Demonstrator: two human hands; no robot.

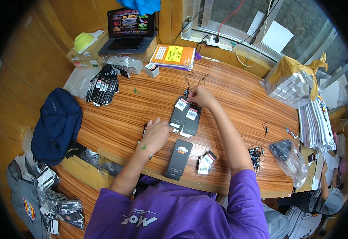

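Two dark grey hang tags (178, 115) with white barcode stickers lie side by side in the middle of the table, partly overlapping. At their top end my right hand (201, 96) pinches the black string (187, 92), its fingertips closed together. My left hand (156, 133) lies palm down at the tags' lower left, fingers stretched out and fingertips near the bottom edge. A dark piece shows partly from under that hand; its kind is hidden. Nearer to me sit a stack of dark hang tags (179, 158) with an oval logo and a small pile of barcode stickers (206, 162).
Bundled tags (102, 85) and a small white box (152, 70) lie farther back. Black strings (256, 157) and a plastic bag (288, 161) are at right. A navy pouch (58, 125) sits left, a tablet (131, 26) behind. Another person's arm (324, 181) shows at far right.
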